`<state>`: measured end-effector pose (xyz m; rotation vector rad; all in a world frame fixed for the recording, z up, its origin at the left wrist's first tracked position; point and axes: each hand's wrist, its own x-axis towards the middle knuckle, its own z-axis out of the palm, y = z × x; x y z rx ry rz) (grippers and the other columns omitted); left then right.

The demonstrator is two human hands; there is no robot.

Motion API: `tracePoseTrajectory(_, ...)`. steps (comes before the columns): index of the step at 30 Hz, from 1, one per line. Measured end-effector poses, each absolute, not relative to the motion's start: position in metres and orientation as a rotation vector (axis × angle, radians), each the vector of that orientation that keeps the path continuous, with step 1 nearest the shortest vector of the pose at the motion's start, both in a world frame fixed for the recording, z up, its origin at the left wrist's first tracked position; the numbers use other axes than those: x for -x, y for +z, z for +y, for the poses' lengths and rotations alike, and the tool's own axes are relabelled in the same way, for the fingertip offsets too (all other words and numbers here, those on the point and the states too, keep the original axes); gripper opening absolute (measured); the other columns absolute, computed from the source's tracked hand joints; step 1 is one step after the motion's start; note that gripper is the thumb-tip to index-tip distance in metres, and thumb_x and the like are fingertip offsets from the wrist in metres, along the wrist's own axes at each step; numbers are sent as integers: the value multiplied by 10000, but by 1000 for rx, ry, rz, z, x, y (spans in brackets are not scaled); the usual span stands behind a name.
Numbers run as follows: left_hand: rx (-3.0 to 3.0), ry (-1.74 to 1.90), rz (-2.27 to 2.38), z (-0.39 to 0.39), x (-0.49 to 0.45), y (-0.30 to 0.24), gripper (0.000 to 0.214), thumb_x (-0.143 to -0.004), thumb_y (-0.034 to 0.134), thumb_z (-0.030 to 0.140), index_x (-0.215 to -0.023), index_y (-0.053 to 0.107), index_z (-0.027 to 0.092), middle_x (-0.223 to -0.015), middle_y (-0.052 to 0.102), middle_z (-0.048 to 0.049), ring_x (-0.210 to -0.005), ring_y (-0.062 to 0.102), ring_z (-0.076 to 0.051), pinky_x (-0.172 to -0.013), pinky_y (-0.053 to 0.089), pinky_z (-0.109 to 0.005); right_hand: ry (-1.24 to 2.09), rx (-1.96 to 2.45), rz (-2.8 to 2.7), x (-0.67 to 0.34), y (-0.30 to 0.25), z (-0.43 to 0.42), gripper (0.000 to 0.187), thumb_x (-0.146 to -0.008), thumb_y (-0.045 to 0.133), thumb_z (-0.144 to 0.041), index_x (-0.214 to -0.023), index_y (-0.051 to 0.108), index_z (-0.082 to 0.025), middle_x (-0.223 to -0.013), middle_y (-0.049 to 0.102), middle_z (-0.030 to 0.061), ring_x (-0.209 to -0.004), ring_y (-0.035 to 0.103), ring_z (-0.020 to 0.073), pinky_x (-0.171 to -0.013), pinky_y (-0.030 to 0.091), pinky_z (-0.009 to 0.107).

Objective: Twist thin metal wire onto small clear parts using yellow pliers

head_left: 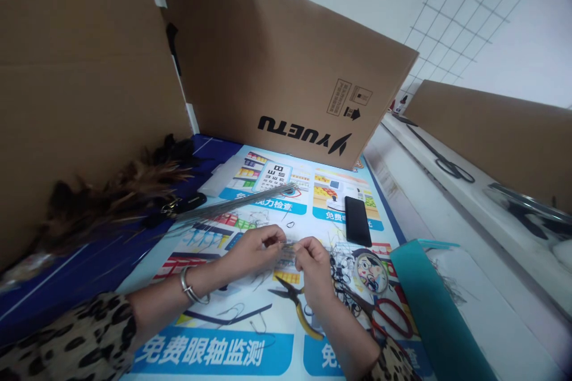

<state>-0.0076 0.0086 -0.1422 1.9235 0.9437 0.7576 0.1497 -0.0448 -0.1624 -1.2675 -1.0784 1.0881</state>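
My left hand [257, 247] and my right hand [313, 262] meet over the printed poster [210, 348] on the table. Both pinch a thin piece of wire [288, 244] between fingertips, held level between them. A silver bangle sits on my left wrist. Yellow-handled pliers [297, 303] lie just below my right hand. A bundle of long straight wires [241, 201] lies behind my left hand. Small dark wire rings [342, 277] are scattered right of my right hand.
Red-handled scissors [393, 315] and a black phone [357, 220] lie to the right. A teal folder [429, 303] stands at the right edge. Brown feathers [125, 187] are heaped at the left. Cardboard walls [286, 65] enclose the back and left.
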Motion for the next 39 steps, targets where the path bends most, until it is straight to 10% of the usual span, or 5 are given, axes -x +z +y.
tracePoseTrajectory(39, -1422, 780, 914, 18, 10, -153, 215, -780, 509, 338, -810, 588, 141, -522, 537, 25, -487, 505, -113, -503, 407, -217, 871, 1349, -1443, -146, -147, -49, 180, -805, 474, -305, -716, 575, -185, -632, 464, -21, -608, 413, 114, -569, 336, 220)
